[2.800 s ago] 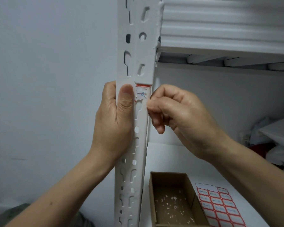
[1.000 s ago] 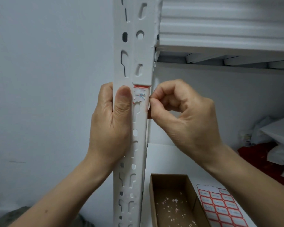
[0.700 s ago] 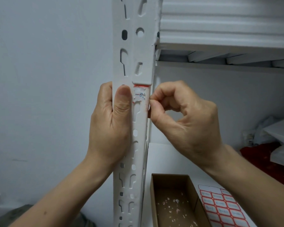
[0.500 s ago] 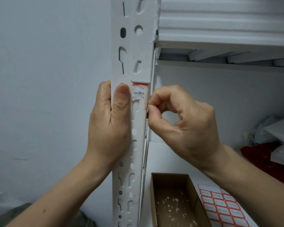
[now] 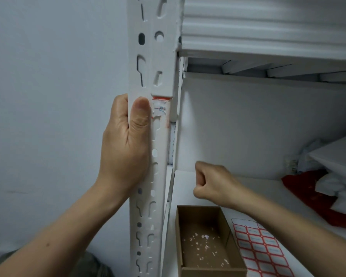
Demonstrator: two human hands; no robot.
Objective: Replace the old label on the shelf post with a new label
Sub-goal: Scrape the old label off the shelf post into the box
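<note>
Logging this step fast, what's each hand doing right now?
Left hand: grips the white shelf post.
Right hand: fingers curled shut above the cardboard box, nothing visible in them.

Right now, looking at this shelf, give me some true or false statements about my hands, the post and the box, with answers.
1. The left hand grips the shelf post. True.
2. The right hand is touching the old label. False: it is curled in a fist low down near the cardboard box, apart from the post.
3. The cardboard box is empty. False: small paper scraps lie on its bottom.
4. The label sheet lies to the right of the box. True.
5. The old label is completely off the post. False: torn bits with a red edge are stuck beside the left thumb.
</note>
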